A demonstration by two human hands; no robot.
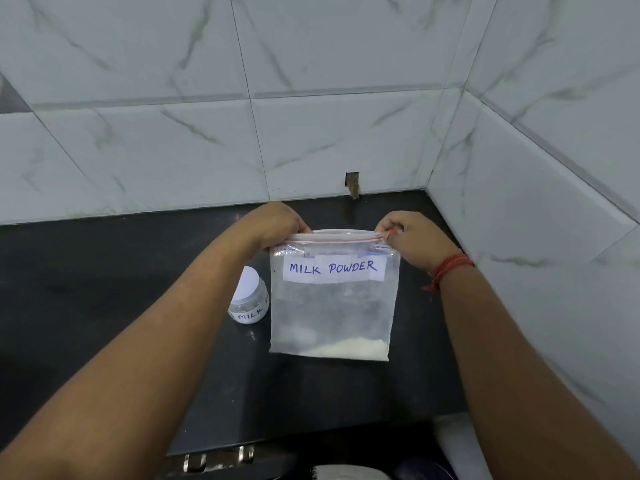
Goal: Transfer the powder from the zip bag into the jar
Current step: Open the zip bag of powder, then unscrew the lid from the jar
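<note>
The zip bag (332, 296) hangs upright at the centre of the frame, its labelled face reading "MILK POWDER" turned toward the camera, its long axis running top to bottom and its zip strip (334, 238) lying level across the top, from the left of centre to the right. What powder (341, 350) it has lies heaped low in the bottom, thicker toward the lower right corner, so most of the bag is slack and clear. The left hand (277, 225) pinches the upper left corner of the mouth, and the right hand (410, 242) pinches the upper right corner, both closed tight on the plastic with fingers curled over the rim; the mouth between them looks slightly parted, though whether the seal is fully undone I cannot tell. The jar (250, 299) stands on the dark counter (104, 271) just beside the bag's left edge, lower and to the left of it, its white lid (249, 281) on. That puts the jar on the left hand's side, nearer to it than to the right. By my reckoning the pour must tip toward lower left, and the lid has to come off first, which likely falls to the left hand while the right keeps the bag up
</note>
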